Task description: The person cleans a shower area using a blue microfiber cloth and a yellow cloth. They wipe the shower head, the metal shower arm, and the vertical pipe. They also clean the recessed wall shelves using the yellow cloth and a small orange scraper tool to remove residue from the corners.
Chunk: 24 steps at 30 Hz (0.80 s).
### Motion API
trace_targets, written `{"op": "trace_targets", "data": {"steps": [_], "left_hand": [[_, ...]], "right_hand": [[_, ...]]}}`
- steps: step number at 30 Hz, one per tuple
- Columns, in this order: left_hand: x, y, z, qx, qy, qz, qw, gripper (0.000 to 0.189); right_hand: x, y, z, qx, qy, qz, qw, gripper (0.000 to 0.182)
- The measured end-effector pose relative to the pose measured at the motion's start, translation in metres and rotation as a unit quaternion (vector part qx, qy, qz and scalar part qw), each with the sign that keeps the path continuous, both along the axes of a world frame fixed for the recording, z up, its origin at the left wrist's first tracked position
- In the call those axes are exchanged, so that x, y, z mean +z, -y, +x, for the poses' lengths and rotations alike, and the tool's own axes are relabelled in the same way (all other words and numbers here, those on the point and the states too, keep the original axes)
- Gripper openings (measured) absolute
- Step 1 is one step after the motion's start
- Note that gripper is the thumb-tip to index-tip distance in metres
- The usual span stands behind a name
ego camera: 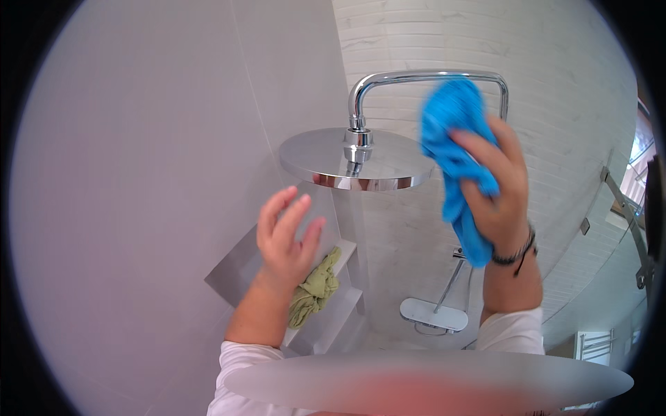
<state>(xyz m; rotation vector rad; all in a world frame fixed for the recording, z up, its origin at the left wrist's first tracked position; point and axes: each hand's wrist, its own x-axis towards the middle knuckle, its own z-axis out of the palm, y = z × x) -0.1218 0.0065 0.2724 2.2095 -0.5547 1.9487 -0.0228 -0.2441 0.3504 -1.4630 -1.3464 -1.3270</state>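
Observation:
A bunched blue cloth (458, 125) is gripped in my right hand (499, 182), to the right of the round chrome shower head (312, 151). The cloth overlaps the horizontal part of the chrome shower arm (406, 77) in the picture; whether it touches the metal I cannot tell. My left hand (286, 234) is raised below the left side of the shower head, fingers spread and curved, holding nothing. A crumpled green cloth (317, 291) lies on a light ledge behind my left wrist.
A smooth grey wall (145, 182) rises on the left, with ledges (338, 312) low beside it. Below the shower head is a white shower mixer shelf (434, 314). Glass panels with metal fittings (585, 226) stand at right, and a towel rail (597, 343) shows at lower right.

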Motion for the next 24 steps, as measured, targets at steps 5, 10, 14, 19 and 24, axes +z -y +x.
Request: {"op": "trace_targets", "data": {"steps": [5,10,14,19,24], "left_hand": [[0.018,-0.032,0.018,0.067,-0.010,0.023,0.997,0.045],[0.027,-0.044,0.032,0.087,0.022,0.011,0.996,0.058],[0.035,-0.054,0.044,0.057,0.025,-0.027,0.998,0.071],[0.041,-0.049,0.043,0.015,-0.058,-0.094,0.994,0.092],[0.045,-0.059,0.045,-0.173,-0.215,-0.174,0.945,0.119]], "right_hand": [[0.062,-0.090,0.008,0.036,-0.094,-0.276,0.956,0.032],[0.058,-0.158,0.014,0.051,-0.261,-0.480,0.836,0.033],[0.045,-0.144,0.021,0.098,-0.200,-0.492,0.842,0.030],[0.031,-0.086,0.030,0.160,-0.192,-0.438,0.863,0.037],[0.026,-0.039,0.067,0.129,-0.293,-0.421,0.849,0.035]]}}
